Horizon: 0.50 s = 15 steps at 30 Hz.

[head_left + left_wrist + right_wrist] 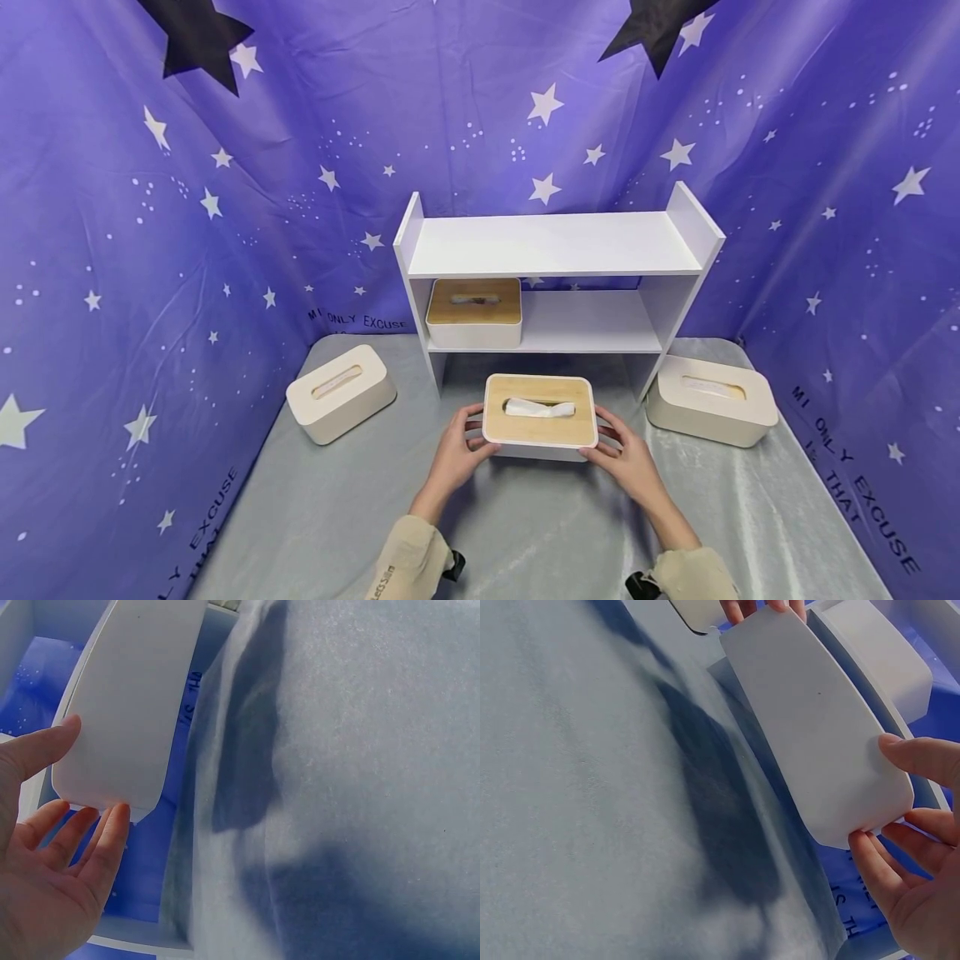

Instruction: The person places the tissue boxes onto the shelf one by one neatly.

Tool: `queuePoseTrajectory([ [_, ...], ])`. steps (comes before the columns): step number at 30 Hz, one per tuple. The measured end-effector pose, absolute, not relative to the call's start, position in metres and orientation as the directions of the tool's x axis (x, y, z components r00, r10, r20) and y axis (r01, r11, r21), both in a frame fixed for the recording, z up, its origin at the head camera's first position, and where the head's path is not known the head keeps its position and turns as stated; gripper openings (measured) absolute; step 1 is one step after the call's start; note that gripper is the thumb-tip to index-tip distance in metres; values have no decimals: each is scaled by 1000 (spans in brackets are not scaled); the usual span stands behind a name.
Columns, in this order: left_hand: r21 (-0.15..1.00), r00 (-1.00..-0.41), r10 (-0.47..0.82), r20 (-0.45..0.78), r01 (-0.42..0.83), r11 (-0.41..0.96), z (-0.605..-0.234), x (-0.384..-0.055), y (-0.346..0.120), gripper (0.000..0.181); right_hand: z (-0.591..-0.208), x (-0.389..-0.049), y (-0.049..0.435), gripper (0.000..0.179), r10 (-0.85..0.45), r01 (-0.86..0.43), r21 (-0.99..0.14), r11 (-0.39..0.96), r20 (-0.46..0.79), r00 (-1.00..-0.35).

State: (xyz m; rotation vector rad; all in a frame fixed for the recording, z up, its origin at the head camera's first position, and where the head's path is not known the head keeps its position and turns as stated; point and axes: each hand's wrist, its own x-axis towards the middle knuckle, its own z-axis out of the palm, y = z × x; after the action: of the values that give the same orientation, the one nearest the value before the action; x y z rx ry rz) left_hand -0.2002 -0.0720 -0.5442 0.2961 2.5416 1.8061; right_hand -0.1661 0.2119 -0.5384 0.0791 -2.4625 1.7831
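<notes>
Both hands hold a white tissue box (537, 429) with a wood-look lid and a tissue lying in its slot, in front of the white shelf (555, 242). My left hand (457, 454) grips its left end, thumb on the near face and fingers at the end. At the opposite end, my right hand (626, 458) grips it the same way. In the right wrist view the box (810, 720) is off the table, its shadow falling on the cloth. A similar wood-lidded box (474, 317) stands at the left of the middle shelf.
A cream tissue box (341, 393) sits angled on the grey cloth (300, 517) to the left. Another cream box (711, 400) stands right of the shelf, close to its side panel. Purple star-printed curtains (480, 108) enclose the table at the back and sides.
</notes>
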Motion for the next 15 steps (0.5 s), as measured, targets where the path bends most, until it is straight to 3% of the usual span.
queuePoseTrajectory([
  [15, 941, -979, 164, 118, 163, 298, -540, -199, -69, 66, -532, -164, 217, 75, 19, -92, -952, 293, 102, -995],
])
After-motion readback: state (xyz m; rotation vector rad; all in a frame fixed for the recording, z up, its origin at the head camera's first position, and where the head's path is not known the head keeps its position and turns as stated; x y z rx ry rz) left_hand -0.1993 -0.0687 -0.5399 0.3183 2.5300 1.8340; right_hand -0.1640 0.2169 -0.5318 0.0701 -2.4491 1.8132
